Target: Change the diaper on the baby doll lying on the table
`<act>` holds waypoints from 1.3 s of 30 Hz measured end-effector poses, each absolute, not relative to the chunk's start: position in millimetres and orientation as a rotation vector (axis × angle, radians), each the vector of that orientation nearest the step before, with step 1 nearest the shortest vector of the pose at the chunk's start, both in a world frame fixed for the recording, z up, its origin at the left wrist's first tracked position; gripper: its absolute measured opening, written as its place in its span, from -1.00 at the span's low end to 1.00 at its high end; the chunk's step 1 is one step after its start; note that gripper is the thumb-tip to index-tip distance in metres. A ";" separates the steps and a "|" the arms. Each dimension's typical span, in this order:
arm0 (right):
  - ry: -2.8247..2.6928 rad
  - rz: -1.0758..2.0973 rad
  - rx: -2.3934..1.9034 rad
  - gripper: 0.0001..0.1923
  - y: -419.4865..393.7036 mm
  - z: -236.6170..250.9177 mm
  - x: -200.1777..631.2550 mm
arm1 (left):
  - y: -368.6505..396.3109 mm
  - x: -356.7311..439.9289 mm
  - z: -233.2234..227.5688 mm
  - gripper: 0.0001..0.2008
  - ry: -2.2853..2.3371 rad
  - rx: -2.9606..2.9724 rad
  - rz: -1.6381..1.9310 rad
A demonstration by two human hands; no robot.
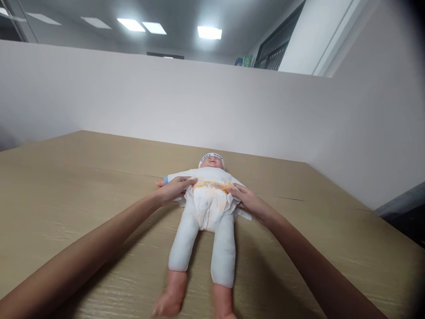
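A baby doll (212, 175) in a white suit lies on its back on the wooden table (83, 190), head away from me, bare feet near the bottom edge. A white diaper (207, 206) with a yellow-printed waistband covers its hips. My left hand (174, 188) presses on the diaper's left waist side, fingers laid across the top edge. On the other hip, my right hand (247, 199) pinches the diaper's right side flap. Both of my arms reach in from the bottom corners.
A white partition wall (166, 97) runs along the table's far edge and right side. The table's right edge (365, 208) drops off to a dark floor area. Ceiling lights shine above the wall.
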State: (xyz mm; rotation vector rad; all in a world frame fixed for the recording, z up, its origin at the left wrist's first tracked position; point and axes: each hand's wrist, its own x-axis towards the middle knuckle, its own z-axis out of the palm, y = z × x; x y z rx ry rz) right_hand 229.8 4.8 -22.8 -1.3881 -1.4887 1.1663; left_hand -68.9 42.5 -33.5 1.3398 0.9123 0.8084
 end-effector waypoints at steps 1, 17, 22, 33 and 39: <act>-1.494 1.148 -1.404 -0.60 0.7 -20.5 235.0 | 41.6 -71.7 -31.8 -0.48 0.951 1.354 0.837; -1.752 0.222 -1.724 -0.64 -62.0 -71.3 273.7 | 12.7 6.2 9.7 -0.68 0.902 2.707 0.838; -1.640 0.396 -1.851 -0.64 -58.4 -68.8 277.4 | 10.6 15.7 1.2 -0.60 1.043 2.786 0.753; -1.573 0.652 -1.618 -0.41 -53.5 -50.0 277.8 | 10.3 14.2 -0.4 -0.41 1.086 2.749 0.671; -1.602 0.719 -1.456 -0.50 -25.9 -20.4 243.9 | 11.6 14.6 -3.0 -0.38 1.069 2.696 0.705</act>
